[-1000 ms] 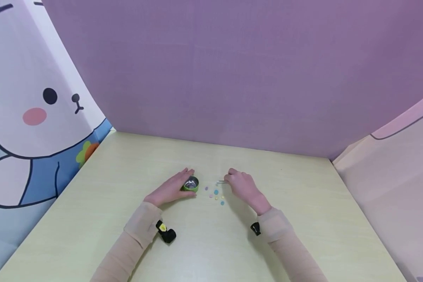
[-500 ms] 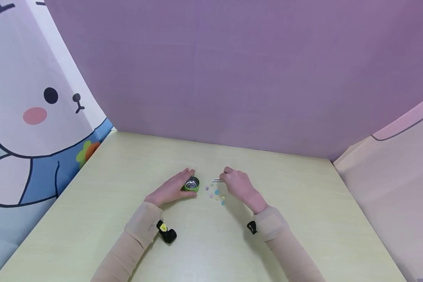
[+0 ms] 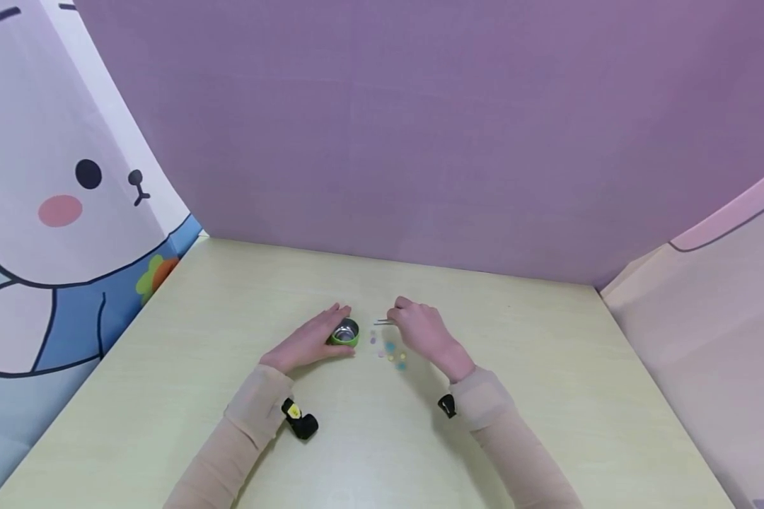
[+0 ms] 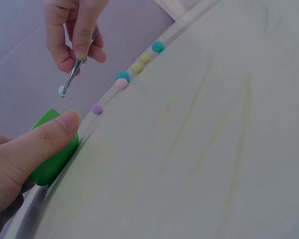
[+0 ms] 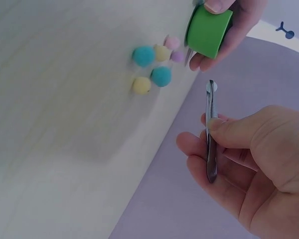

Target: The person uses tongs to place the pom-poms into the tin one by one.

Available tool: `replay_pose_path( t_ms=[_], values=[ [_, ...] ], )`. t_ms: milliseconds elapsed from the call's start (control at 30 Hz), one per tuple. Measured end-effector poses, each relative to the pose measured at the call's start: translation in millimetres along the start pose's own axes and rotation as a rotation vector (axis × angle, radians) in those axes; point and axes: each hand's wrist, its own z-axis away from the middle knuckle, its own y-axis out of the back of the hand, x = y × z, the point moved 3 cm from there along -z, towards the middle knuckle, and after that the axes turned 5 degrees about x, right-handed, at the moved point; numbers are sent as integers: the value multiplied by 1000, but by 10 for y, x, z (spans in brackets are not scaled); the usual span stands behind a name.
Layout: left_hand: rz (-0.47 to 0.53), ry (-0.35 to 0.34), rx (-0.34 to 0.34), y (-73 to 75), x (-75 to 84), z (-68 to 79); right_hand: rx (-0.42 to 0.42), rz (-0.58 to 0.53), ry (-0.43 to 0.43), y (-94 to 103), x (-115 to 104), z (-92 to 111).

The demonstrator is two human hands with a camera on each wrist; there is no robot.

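My left hand (image 3: 308, 339) grips a small green cup (image 4: 54, 162) with a shiny metal inside, thumb on one side and fingers on the other. My right hand (image 3: 428, 334) pinches metal tweezers (image 5: 212, 167) between thumb and fingers. At the tweezers' tips sits a small pale pom-pom (image 4: 62, 91), raised above the table and just right of the cup. Below and beside it lie small pom-poms: two turquoise (image 5: 143, 56), two yellow (image 5: 141, 85), one pink (image 5: 172, 42) and one purple (image 5: 177, 56), the purple closest to the cup.
The pale wooden table (image 3: 356, 452) runs back to a purple cloth wall (image 3: 433, 141). A printed panel with a cartoon animal (image 3: 51, 247) stands on the left, and a pale panel (image 3: 726, 318) on the right.
My right hand has moved left and slightly away from me, bringing the tweezers and the pale pom-pom nearer the cup. My left hand and the cup stay put.
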Motion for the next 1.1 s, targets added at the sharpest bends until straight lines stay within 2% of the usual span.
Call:
replay_pose_path(
  t_ms=[367,567,1100],
  values=[
    [-15,-26,20,14,-19,14,-28,34,-6,31,-119,-101],
    [-11,-15,13,26,-1,18,-50,39,-3,41,-191,-150],
    [-19,-17,11,7,1,-14,-62,31,47,18,-313,-213]
  ],
)
